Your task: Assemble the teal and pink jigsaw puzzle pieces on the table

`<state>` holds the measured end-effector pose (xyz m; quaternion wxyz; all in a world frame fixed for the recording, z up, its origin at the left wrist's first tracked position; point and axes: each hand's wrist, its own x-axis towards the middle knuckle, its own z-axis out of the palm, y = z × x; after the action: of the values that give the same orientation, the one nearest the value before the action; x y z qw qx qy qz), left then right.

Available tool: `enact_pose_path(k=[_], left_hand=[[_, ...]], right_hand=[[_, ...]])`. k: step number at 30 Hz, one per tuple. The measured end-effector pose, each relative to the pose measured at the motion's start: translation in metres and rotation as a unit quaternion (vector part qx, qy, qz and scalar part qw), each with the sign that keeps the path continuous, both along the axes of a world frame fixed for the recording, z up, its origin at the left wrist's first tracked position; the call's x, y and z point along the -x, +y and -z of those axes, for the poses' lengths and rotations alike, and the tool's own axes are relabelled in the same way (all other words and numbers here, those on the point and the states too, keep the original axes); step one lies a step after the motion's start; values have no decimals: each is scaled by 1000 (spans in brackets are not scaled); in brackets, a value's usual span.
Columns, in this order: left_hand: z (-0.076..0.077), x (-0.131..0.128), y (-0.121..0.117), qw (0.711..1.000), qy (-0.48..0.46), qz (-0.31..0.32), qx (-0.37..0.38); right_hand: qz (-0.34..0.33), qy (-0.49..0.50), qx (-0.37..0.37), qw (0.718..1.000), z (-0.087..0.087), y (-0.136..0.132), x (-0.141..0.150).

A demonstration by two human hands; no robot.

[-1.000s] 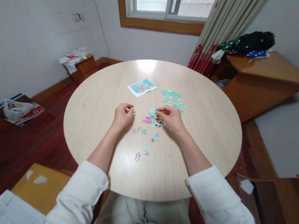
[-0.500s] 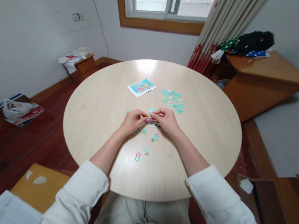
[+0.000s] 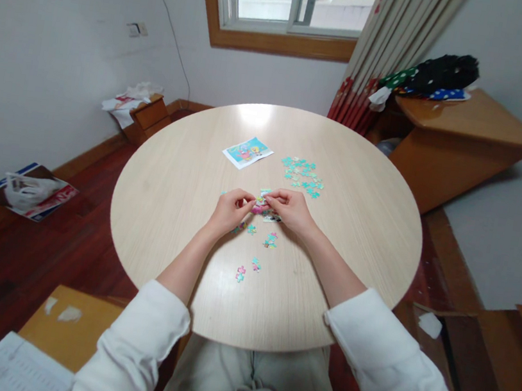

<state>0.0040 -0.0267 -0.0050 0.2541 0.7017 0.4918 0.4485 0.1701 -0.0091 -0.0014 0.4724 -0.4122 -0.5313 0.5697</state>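
My left hand (image 3: 232, 209) and my right hand (image 3: 291, 209) meet near the middle of the round table, thumbs and fingers pinched around small jigsaw puzzle pieces (image 3: 259, 206) in pink, yellow and white. The fingers partly cover these pieces, and I cannot tell how they are joined. Just below my right hand a piece with black and white print (image 3: 272, 218) shows. Closer to me lie loose puzzle pieces: a teal one (image 3: 251, 229), a small cluster (image 3: 270, 241), another piece (image 3: 256, 264) and a pink and teal pair (image 3: 240, 274).
A picture card (image 3: 247, 152) lies on the wooden table (image 3: 166, 208) beyond my hands. Right of it is a spread of several teal puzzle pieces (image 3: 302, 175). A brown cabinet (image 3: 475, 122) with cloths (image 3: 443, 75) stands at the right, under a curtain's edge.
My left hand has shifted very slightly up and left. More of the pieces between my fingertips shows now. The pieces lying around have not moved.
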Motion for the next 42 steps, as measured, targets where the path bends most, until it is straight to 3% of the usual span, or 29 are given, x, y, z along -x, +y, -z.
enact_pose_path(k=[8, 16, 25, 32, 42], left_hand=[[-1, 3, 0, 1000, 30, 3, 7], [-4, 9, -1, 990, 129, 52, 9], [-6, 9, -1, 974, 187, 124, 11], [-4, 11, -1, 974, 183, 134, 3], [-2, 11, 0, 974, 182, 134, 0]], right_hand=[[41, -35, -14, 998, 4, 5, -4], [87, -185, -122, 971, 7, 9, -10], [90, -260, -154, 949, 8, 8, -11], [78, -293, -149, 941, 8, 6, -10], [61, -369, -188, 908, 5, 2, -12]])
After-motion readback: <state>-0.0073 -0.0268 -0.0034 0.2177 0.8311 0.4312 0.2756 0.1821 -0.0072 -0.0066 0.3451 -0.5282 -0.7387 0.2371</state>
